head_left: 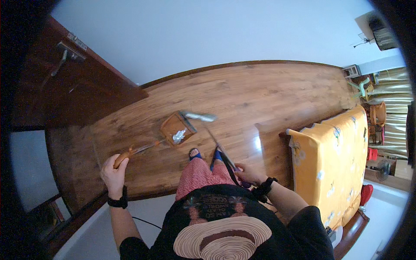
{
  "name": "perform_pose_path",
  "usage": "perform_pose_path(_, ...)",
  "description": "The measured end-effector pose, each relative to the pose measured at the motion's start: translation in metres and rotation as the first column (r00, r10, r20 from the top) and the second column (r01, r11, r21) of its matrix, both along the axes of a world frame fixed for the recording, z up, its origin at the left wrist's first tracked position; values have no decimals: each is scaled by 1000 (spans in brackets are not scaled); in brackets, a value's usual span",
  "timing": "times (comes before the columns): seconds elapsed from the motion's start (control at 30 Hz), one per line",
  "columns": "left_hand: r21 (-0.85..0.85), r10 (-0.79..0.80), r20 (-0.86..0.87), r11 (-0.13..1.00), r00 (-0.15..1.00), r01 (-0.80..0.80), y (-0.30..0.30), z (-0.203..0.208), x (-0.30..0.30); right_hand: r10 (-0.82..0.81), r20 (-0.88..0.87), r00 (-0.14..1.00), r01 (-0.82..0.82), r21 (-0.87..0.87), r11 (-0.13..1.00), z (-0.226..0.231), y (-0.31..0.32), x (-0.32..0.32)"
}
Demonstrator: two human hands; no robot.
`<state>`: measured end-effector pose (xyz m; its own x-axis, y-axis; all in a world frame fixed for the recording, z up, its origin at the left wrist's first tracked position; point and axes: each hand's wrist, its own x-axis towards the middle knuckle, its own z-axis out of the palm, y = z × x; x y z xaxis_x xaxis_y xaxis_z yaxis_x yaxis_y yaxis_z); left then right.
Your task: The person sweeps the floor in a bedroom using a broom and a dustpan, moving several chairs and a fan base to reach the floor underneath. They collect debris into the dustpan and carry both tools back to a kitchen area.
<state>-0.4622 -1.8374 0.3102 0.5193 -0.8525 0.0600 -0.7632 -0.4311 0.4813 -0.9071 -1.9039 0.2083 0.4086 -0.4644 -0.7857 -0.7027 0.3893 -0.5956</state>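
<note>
My left hand point(113, 173) is closed around the brown grip of a long-handled dustpan point(172, 125), out to the left. The orange-brown pan rests on the wooden floor, and a crumpled whitish, shiny piece of litter point(178, 136) lies inside it. My right hand point(250, 174), in front of my right hip, grips the stick of a broom point(218, 143). That stick slants forward to a pale, motion-blurred broom head point(200, 117) on the floor, just beside the pan's dark front edge. My feet in blue slippers point(196, 154) stand close behind the pan.
A bed with a yellow flowered cover point(329, 160) stands to the right. A dark brown door point(86, 82) is at the left, by a pale wall point(195, 39). Far right are a green stool point(360, 88), a chair point(378, 113) and a fan point(383, 170).
</note>
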Motion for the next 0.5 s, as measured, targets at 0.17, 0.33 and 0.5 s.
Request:
perform_pose_path(0.17, 168, -37, 30, 985, 999, 32, 1, 9, 12, -352, -6, 936, 334, 324, 885, 31, 27, -38)
perform_pose_path(0.33, 252, -143, 114, 962, 983, 110, 6, 8, 22, -406, -37, 913, 406, 174, 897, 48, 36, -48)
perform_pose_path(0.5, 174, -170, 50, 972, 984, 159, 10, 2, 21, -568, -97, 817, 573, 29, 819, 34, 26, -44)
